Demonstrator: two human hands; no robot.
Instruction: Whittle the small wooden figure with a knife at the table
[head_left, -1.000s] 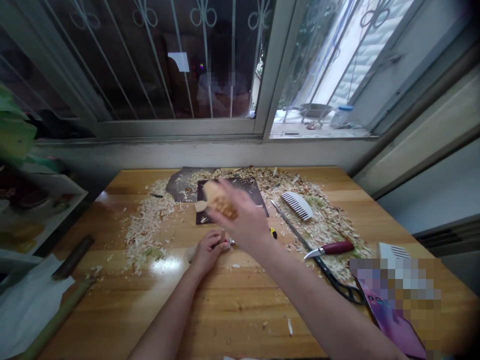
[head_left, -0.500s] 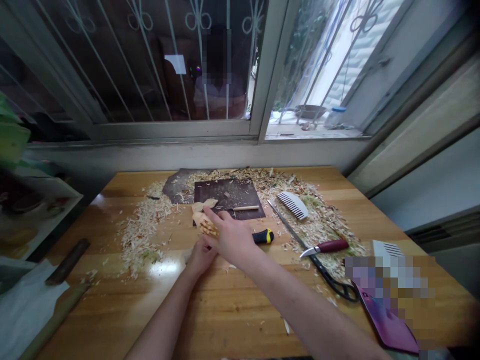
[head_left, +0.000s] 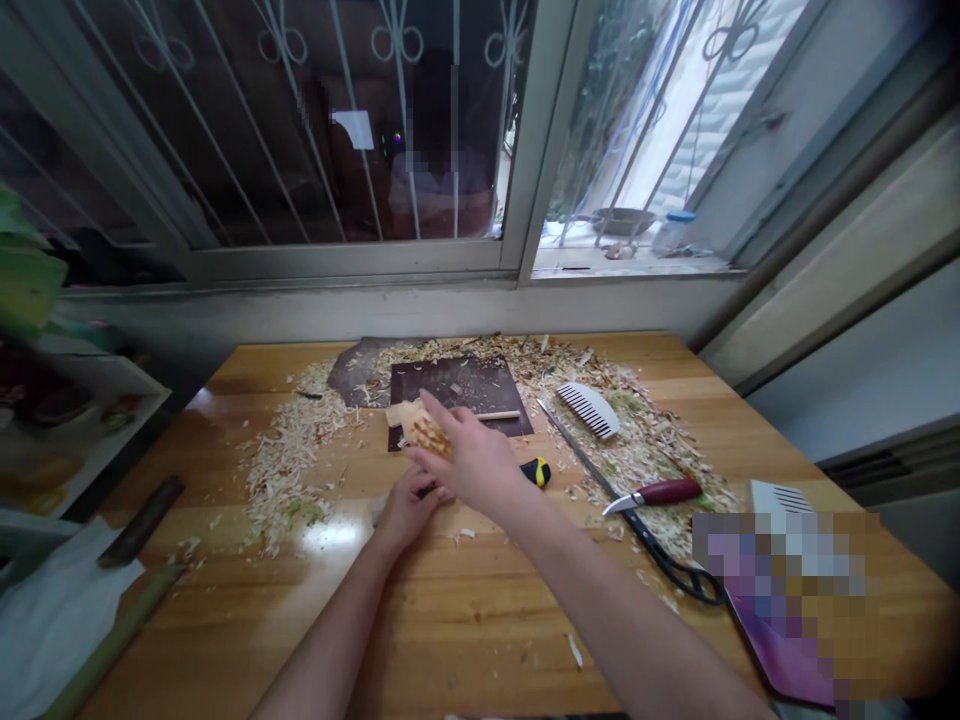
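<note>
A carved piece of pale wood [head_left: 431, 437] with brown-flecked facets is gripped by my right hand [head_left: 484, 462], its index finger stretched along the top. Just below it, my left hand [head_left: 409, 505] has its fingers curled near the wood's lower end; what they hold is hidden. Behind the carving, another pale wood part [head_left: 397, 414] shows over the dark mat [head_left: 480, 378]; I cannot tell whether it is joined. A tool with a light wooden handle [head_left: 501, 415] lies on the mat, partly covered by my right hand. A black-and-yellow handle [head_left: 538, 471] sticks out beyond my right wrist.
Wood shavings [head_left: 289, 470] lie around the mat. To the right are a white comb-like piece [head_left: 589, 410], a narrow saw [head_left: 637, 530], a red-handled knife [head_left: 660, 492] and a purple case [head_left: 780, 645]. Dark stick [head_left: 142, 520] at left; barred window behind the table [head_left: 480, 620].
My right hand has shifted a little to the right with the carved wood, which has turned. It now hides more of the light-handled tool. My left hand has moved slightly right.
</note>
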